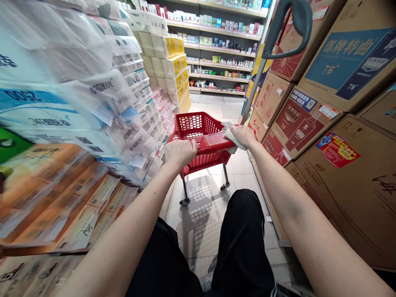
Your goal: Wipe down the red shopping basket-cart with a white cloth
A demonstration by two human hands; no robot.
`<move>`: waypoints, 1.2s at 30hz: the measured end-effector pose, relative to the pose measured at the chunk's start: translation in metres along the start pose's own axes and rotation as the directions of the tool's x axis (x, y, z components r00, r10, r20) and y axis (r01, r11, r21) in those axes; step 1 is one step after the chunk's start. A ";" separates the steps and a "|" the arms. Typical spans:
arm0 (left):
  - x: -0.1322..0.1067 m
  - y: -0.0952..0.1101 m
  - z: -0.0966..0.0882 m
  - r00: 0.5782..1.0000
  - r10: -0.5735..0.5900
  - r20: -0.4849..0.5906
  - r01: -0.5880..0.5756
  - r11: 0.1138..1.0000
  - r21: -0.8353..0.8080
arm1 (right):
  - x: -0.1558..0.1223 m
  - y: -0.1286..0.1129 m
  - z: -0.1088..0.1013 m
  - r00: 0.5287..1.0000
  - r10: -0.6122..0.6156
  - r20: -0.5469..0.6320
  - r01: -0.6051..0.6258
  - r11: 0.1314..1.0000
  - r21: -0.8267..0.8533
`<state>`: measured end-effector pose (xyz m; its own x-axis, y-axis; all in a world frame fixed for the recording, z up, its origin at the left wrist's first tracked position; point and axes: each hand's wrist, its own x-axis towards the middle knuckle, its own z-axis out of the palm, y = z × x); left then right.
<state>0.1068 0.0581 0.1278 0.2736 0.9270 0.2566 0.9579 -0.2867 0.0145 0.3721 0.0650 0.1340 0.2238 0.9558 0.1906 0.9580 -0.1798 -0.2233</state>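
Observation:
A small red shopping cart (pixel 213 159) stands in front of me on dark metal legs with casters, and its mesh basket shows no goods in the part I can see. My left hand (pixel 181 151) is closed round the left end of the cart's handle bar (pixel 218 140). Toward the right end of that bar, my right hand (pixel 243 135) is closed on a pale grey cloth (pixel 230 133), which lies bunched between hand and bar. Some of the cloth hangs below the fingers.
Stacked tissue packs (pixel 123 86) line the left side, with orange packs (pixel 46 194) nearer me. Cardboard cartons (pixel 337 123) are piled on the right, beside a grey upright trolley handle (pixel 305 29). Shelves of small boxed goods (pixel 222 43) close the far end of the tiled aisle.

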 end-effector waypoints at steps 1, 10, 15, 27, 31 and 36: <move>0.000 0.000 0.000 1.000 -0.005 0.000 0.005 1.000 0.002 | 0.002 0.000 0.001 1.000 0.013 0.003 -0.013 1.000 0.000; -0.002 0.004 -0.002 0.998 -0.055 -0.011 0.055 0.998 -0.008 | -0.038 0.000 0.026 0.938 -0.101 -0.331 0.108 0.994 0.004; -0.002 0.005 -0.003 0.999 -0.043 0.007 0.043 0.999 -0.013 | -0.045 0.012 0.031 0.920 -0.179 -0.348 0.195 0.981 0.011; -0.001 0.006 -0.003 1.000 -0.030 0.005 0.030 1.000 -0.010 | -0.005 0.010 0.005 0.994 0.077 -0.079 -0.074 0.996 0.039; 0.000 0.001 -0.002 0.999 -0.033 -0.005 0.034 0.999 0.008 | -0.019 0.004 0.014 0.980 -0.021 -0.200 0.029 0.999 0.039; -0.002 -0.004 -0.004 0.999 -0.030 0.012 0.030 0.999 0.017 | -0.028 0.016 0.024 0.940 -0.179 -0.289 0.180 0.983 -0.022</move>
<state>0.1021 0.0561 0.1314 0.2453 0.9381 0.2446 0.9671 -0.2545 0.0062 0.3774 0.0410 0.1023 0.0908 0.8638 0.4956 0.9864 -0.0096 -0.1640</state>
